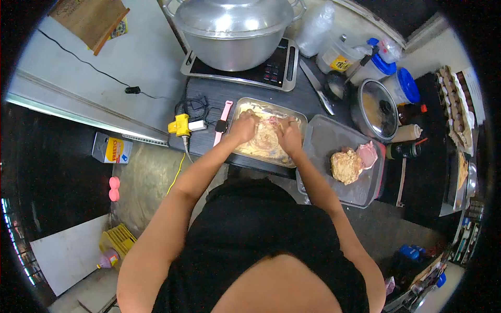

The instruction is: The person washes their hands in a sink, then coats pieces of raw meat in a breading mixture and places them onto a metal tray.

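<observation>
A shallow metal tray (296,163) on the dark counter holds a pale, floury coating (261,142). Inside it, a coated piece of meat (273,120) shows a little pink near my right fingers. My left hand (245,126) is down in the coating with its fingers curled; whatever lies under them is hidden. On the other side, my right hand (289,134) has bent fingers against the piece of meat. Right of the tray, a clear plastic tub (318,143) contains a coated piece (345,167) and a raw pink meat slice (367,155).
A large lidded pot (229,47) stands on an induction cooker (284,68) behind the tray. A knife (316,86) lies right of it, near a lidded glass bowl (373,109). Left are a pink-strapped watch (223,123) and a yellow power adapter (180,125).
</observation>
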Motion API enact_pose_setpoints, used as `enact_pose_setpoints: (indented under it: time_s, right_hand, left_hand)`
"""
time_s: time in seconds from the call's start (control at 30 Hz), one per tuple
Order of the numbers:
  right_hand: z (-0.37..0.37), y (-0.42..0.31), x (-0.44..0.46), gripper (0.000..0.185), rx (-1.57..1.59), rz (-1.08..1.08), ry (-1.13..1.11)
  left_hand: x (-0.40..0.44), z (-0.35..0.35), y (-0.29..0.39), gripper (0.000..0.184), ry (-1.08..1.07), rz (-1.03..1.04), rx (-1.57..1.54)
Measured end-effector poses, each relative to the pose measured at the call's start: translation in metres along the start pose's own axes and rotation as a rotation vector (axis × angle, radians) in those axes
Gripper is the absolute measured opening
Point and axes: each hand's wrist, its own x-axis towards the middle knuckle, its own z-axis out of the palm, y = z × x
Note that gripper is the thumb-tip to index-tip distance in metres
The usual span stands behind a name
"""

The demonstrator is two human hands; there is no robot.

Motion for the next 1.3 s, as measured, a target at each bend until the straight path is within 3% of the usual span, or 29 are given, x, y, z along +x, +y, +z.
enact_pose_setpoints:
  time_s: [0.1,0.13,0.23,0.27,0.33,0.37,0.4,0.43,0.47,0.53,0.57,0.63,0.73,0.83,0.9,1.0,1.1,1.3]
  right_hand:
    - [0.004,-0.005,-0.022,0.029,-0.03,-0.037,-0.279]
    - [0.02,0.011,-0.032,0.028,-0.009,-0.304,-0.223]
    - [0.012,0.003,-0.034,0.026,0.039,-0.155,-0.31]
    - [0.013,0.006,-0.031,0.028,0.158,-0.04,-0.317]
    - [0.016,0.016,-0.019,0.035,0.395,0.194,-0.316]
    - [0.016,0.012,-0.014,0.04,0.26,0.24,-0.242]
    - [0.014,0.004,-0.01,0.046,0.123,0.288,-0.169]
    - [0.013,0.0,-0.008,0.051,-0.013,0.338,-0.096]
    - [0.014,0.004,-0.006,0.066,-0.066,0.344,-0.269]
    - [0.028,0.001,-0.013,0.06,-0.16,0.337,-0.102]
    - [0.035,0.0,-0.015,0.057,-0.208,0.329,-0.021]
    - [0.044,0.005,-0.011,0.048,0.017,0.366,-0.06]
    - [0.028,-0.016,-0.008,0.034,0.368,0.373,-0.06]
    - [0.012,-0.024,-0.016,0.034,0.533,0.348,-0.005]
    - [-0.017,-0.041,-0.017,0.037,0.595,0.342,0.011]
    - [-0.031,-0.035,-0.016,0.045,0.469,0.132,-0.01]
    - [-0.038,-0.028,-0.018,0.049,0.423,0.089,0.011]
    - [-0.032,-0.005,-0.042,0.06,0.278,0.25,-0.073]
  left_hand:
    - [-0.02,0.0,0.007,0.03,-0.095,0.24,-0.081]
    - [-0.031,0.023,-0.007,0.043,-0.123,0.326,0.102]
    - [-0.045,0.033,-0.01,0.052,-0.181,0.23,0.063]
    - [-0.041,0.035,-0.011,0.047,-0.138,0.224,0.012]
    - [-0.024,-0.02,0.015,0.044,-0.355,0.027,-0.145]
    - [-0.016,-0.04,0.026,0.042,-0.464,-0.072,-0.224]
    - [-0.01,-0.04,0.028,0.036,-0.449,-0.148,-0.118]
    - [-0.01,-0.03,0.024,0.036,-0.28,-0.072,-0.095]
    - [-0.012,-0.012,0.013,0.036,-0.113,0.005,-0.073]
    - [-0.012,0.009,0.004,0.04,0.137,0.127,-0.037]
    - [-0.009,0.009,0.006,0.039,0.139,0.134,-0.072]
    - [-0.004,0.01,0.009,0.039,0.14,0.144,-0.144]
    - [0.007,-0.004,0.013,0.03,-0.017,-0.039,-0.211]
    - [0.015,-0.021,0.0,0.021,-0.086,0.157,-0.38]
    - [0.008,-0.065,0.029,0.013,-0.092,0.236,-0.362]
    - [0.002,-0.08,0.036,0.012,-0.087,0.271,-0.35]
    - [0.007,-0.084,0.035,0.014,-0.052,0.247,-0.321]
    - [0.008,-0.089,0.035,0.016,-0.013,0.175,-0.216]
